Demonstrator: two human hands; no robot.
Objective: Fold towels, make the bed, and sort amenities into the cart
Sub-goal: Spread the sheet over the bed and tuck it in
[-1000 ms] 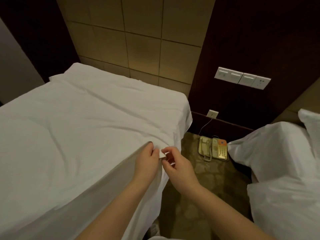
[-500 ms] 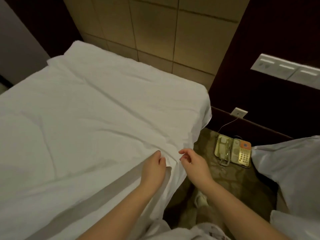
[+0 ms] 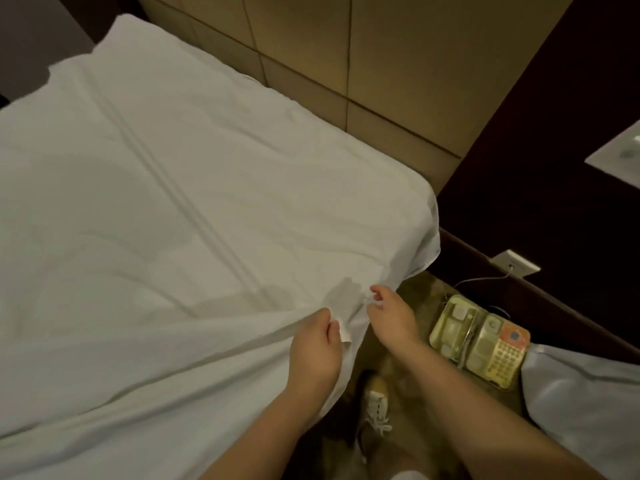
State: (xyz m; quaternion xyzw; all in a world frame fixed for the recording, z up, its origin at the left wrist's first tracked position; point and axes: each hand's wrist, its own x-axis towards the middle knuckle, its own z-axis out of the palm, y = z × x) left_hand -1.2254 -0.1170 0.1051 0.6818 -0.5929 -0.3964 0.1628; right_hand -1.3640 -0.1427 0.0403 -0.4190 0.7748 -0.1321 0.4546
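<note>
A white sheet [image 3: 180, 209] covers the bed and hangs over its right side. My left hand [image 3: 317, 348] pinches the sheet's edge at the bed's right side, lifting a ridge of cloth toward me. My right hand [image 3: 389, 318] is just to the right of it, fingers curled at the same edge of cloth; whether it grips the sheet is hard to tell.
A padded tan headboard wall [image 3: 346, 64] runs behind the bed. A beige telephone [image 3: 481, 339] lies on the patterned floor in the narrow gap to the right. A second bed's white linen [image 3: 588, 393] is at the right edge. My shoe [image 3: 377, 403] is below the hands.
The view has tilted down and closer to the bed. My hands have separated slightly along the sheet's edge, and the left hand has pulled the cloth up into a ridge.
</note>
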